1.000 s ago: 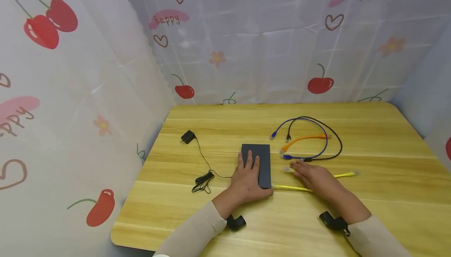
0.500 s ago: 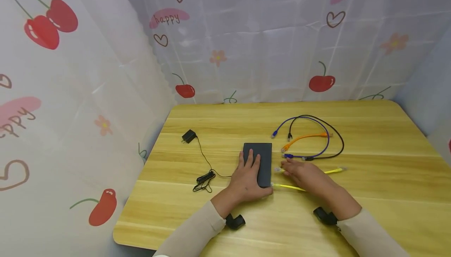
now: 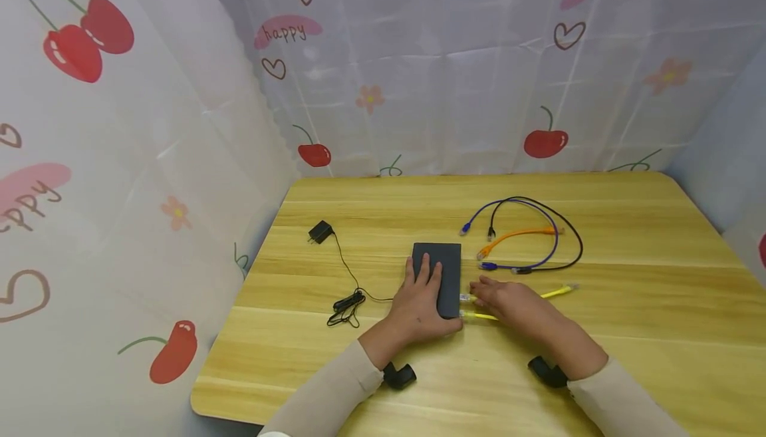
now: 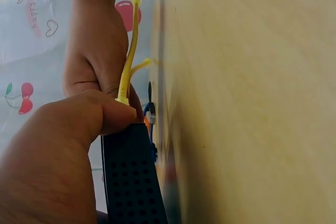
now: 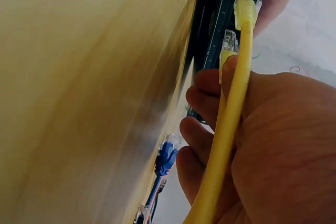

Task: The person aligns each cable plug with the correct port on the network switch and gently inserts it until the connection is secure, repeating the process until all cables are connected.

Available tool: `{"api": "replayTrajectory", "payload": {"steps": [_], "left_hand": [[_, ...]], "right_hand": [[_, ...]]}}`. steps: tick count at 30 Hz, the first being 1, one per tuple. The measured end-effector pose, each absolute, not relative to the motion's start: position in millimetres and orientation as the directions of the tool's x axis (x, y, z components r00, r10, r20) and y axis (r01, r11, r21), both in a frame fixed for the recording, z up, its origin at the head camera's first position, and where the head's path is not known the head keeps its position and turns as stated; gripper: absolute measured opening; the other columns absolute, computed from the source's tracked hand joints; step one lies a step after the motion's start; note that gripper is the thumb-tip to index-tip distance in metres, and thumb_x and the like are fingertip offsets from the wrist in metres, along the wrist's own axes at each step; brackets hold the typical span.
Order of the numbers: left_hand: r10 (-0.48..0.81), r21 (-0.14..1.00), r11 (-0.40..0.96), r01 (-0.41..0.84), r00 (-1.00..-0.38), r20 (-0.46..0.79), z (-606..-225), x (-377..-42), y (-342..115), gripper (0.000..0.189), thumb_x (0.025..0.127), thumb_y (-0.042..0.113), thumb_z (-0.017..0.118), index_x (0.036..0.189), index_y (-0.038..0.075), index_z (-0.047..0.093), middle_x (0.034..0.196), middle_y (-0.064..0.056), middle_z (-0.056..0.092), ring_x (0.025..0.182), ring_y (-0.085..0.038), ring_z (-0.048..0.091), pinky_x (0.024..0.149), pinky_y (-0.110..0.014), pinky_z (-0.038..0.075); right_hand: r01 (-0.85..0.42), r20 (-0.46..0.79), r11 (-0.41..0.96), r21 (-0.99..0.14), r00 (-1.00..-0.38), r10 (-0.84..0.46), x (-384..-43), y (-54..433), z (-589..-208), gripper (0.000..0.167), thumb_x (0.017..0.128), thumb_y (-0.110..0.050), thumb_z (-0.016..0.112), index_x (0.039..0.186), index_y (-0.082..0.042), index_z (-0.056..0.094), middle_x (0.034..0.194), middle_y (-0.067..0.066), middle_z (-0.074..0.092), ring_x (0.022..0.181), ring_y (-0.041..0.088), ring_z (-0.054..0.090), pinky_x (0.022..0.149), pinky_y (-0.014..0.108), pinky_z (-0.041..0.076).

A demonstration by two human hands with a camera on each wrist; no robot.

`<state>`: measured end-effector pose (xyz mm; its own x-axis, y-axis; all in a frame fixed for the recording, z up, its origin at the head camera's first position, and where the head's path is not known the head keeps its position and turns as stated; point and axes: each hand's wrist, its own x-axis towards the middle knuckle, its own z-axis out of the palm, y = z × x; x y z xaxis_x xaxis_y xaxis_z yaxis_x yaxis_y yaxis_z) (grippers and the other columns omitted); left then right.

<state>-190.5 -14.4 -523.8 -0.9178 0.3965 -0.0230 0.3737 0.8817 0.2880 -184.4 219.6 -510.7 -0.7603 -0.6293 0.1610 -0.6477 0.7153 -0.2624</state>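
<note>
Flat dark-grey rectangular box [image 3: 450, 291] lies under our left hand [image 3: 419, 307], fingers spread across top, thumb at near right corner beside first slim yellow cable [image 3: 481, 316]. Box's long axis runs away from us; port row [image 5: 214, 40] faces right. Our right hand [image 3: 520, 304], nearer that side, pinches second short yellow cable [image 3: 556, 291] just behind see-through plastic plug [image 5: 229, 38], plug pointing left, roughly square to box's long edge. We judge move turns on plug lining up with port; whether seated, we cannot tell.
</note>
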Motion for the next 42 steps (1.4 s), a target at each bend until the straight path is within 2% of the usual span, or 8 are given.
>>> {"api": "replayTrajectory", "payload": {"steps": [13,24,35,39,42], "left_hand": [[0.388,0.255,0.892,0.374,-0.922,-0.006,-524,-191,-14,0.114,0.074,0.074,0.062,0.162,0.017,0.016,0.168,-0.012,0.004,0.147,-0.055,0.001,0.106,-0.049,0.042],[0.381,0.257,0.895,0.364,-0.924,-0.020,-524,-191,-13,0.113,0.074,0.073,0.062,0.162,0.018,0.016,0.168,-0.010,0.003,0.149,-0.051,0.009,0.109,-0.050,0.039],[0.389,0.236,0.898,0.372,-0.921,-0.031,-522,-191,-8,0.112,0.074,0.073,0.063,0.162,0.020,0.017,0.168,-0.010,0.004,0.148,-0.051,0.013,0.111,-0.050,0.037],[0.391,0.250,0.894,0.372,-0.920,-0.026,-522,-190,-10,0.112,0.073,0.073,0.064,0.161,0.021,0.019,0.168,-0.010,0.006,0.148,-0.050,0.013,0.110,-0.050,0.038],[0.385,0.262,0.893,0.367,-0.923,-0.021,-522,-189,-12,0.112,0.072,0.072,0.065,0.161,0.021,0.020,0.168,-0.009,0.006,0.149,-0.048,0.013,0.109,-0.049,0.039]], "right_hand": [[-0.661,0.235,0.705,-0.256,-0.750,-0.618,-181,215,-512,0.032,0.100,-0.020,0.060,0.127,-0.005,0.068,0.130,0.014,0.066,0.122,0.033,0.061,0.091,0.049,0.053],[-0.626,0.199,0.721,-0.297,-0.779,-0.595,-182,210,-515,0.033,0.101,-0.022,0.059,0.127,-0.004,0.068,0.129,0.014,0.067,0.123,0.034,0.060,0.093,0.050,0.051],[-0.631,0.191,0.715,-0.301,-0.775,-0.603,-183,210,-518,0.031,0.100,-0.018,0.060,0.125,-0.002,0.070,0.127,0.022,0.066,0.105,0.036,0.069,0.087,0.049,0.054],[-0.623,0.165,0.714,-0.319,-0.779,-0.605,-182,208,-518,0.032,0.101,-0.019,0.059,0.127,-0.003,0.069,0.129,0.022,0.065,0.106,0.036,0.069,0.088,0.049,0.053],[-0.609,0.145,0.713,-0.348,-0.786,-0.601,-182,209,-518,0.034,0.101,-0.022,0.058,0.130,-0.005,0.068,0.131,0.020,0.064,0.112,0.036,0.067,0.091,0.051,0.052]]}}
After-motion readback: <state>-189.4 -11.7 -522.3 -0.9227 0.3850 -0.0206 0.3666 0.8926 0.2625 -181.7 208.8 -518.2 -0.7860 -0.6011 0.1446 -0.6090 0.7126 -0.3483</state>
